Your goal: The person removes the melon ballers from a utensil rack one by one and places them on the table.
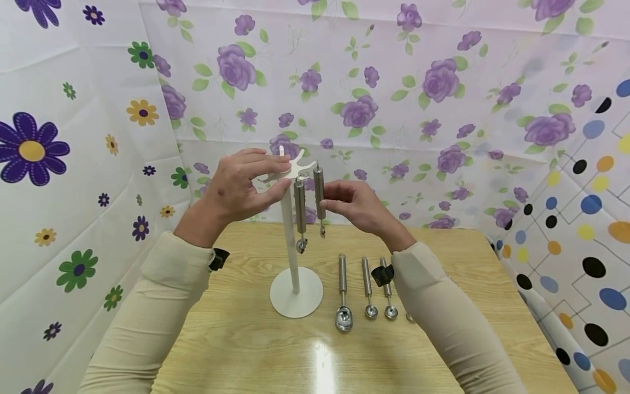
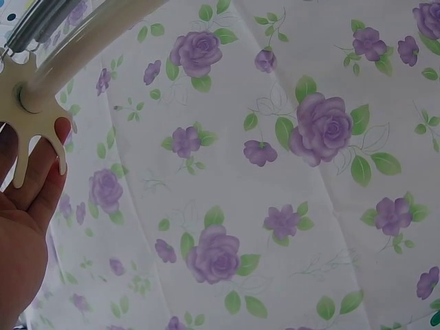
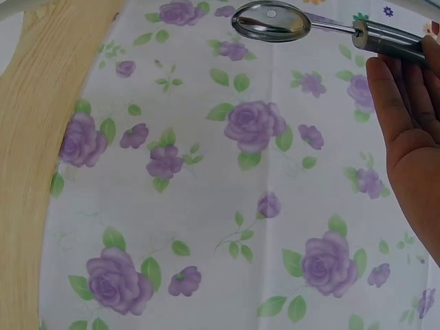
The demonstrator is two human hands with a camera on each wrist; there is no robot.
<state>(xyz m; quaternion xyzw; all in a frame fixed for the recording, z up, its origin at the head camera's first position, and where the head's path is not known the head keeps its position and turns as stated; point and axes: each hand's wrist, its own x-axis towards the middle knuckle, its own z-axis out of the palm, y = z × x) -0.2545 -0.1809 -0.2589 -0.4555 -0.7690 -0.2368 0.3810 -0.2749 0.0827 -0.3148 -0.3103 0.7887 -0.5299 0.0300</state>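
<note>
A white utensil stand (image 1: 289,230) rises from a round base, with curved hook arms at its top. My left hand (image 1: 241,183) holds this top, fingers over the arms and thumb lower down; the left wrist view shows fingers behind the hooked top (image 2: 27,103). One steel melon baller (image 1: 301,210) hangs from the stand. To its right, my right hand (image 1: 356,205) pinches the handle of another melon baller (image 1: 319,191), upright with its loop close to a hook arm. Whether the loop is on the arm I cannot tell. Its oval bowl (image 3: 271,20) shows in the right wrist view.
On the wooden table (image 1: 236,339), right of the stand, lie a large steel scoop (image 1: 343,295), a smaller scoop (image 1: 369,290) and another small one (image 1: 390,301). A further bowl is partly hidden by my right sleeve. Flowered cloth (image 1: 359,112) hangs behind the table.
</note>
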